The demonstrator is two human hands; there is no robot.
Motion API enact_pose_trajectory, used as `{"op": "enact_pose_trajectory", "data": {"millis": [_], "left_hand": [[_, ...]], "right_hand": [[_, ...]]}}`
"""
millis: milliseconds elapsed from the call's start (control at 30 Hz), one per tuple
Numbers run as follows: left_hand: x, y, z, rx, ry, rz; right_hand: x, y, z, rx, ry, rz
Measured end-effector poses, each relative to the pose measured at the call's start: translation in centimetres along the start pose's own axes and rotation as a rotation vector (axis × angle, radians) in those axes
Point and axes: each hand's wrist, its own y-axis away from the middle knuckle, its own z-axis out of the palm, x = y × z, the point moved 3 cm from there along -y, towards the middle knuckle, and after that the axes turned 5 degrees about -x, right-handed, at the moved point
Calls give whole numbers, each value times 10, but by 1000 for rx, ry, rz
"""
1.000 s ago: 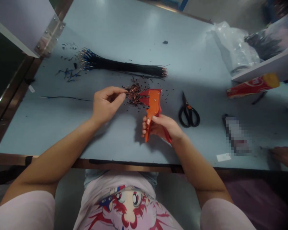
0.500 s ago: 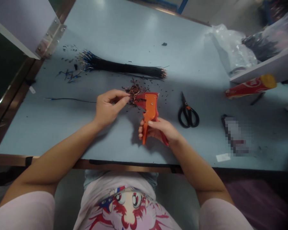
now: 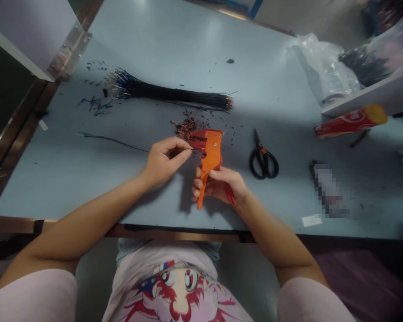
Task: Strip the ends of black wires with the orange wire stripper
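Note:
Between thumb and forefinger, my left hand point(image 3: 166, 160) pinches a thin black wire point(image 3: 121, 142). Its far end, with a blue and metal tip, trails off to the left over the table. The near end of the wire reaches the jaws of an orange and red wire stripper point(image 3: 212, 150). My right hand point(image 3: 226, 183) is closed round the handles of that stripper. Just behind the jaws lies a heap of copper strands and black insulation bits point(image 3: 187, 127). Farther back rests a long bundle of black wires point(image 3: 174, 94), blue-tipped at the left and bare copper at the right.
Black-handled scissors point(image 3: 263, 162) lie right of my right hand. A red canister with a yellow cap point(image 3: 351, 121), a blurred-out object point(image 3: 331, 190) and a white label point(image 3: 311, 221) are farther right. Clear plastic bags point(image 3: 329, 67) sit at the back right. Several loose blue-tipped pieces point(image 3: 96, 105) lie left.
My left hand has moved right and slightly nearer, bringing the wire to the stripper's jaws. The wire's blue-tipped end has slid to the right. The stripper has shifted slightly.

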Motion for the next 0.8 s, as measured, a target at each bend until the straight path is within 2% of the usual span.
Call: {"op": "enact_pose_trajectory", "data": {"millis": [200, 333, 533, 800], "left_hand": [[0, 5, 8, -70, 64, -27], [-2, 6, 13, -122, 106, -34], [-4, 7, 17, -133, 143, -87], [-4, 9, 21, -191, 202, -70]], "right_hand": [[4, -1, 4, -127, -59, 5], [6, -1, 3, -130, -58, 7], [7, -1, 5, -134, -48, -5], [7, 1, 8, -162, -50, -16]]}}
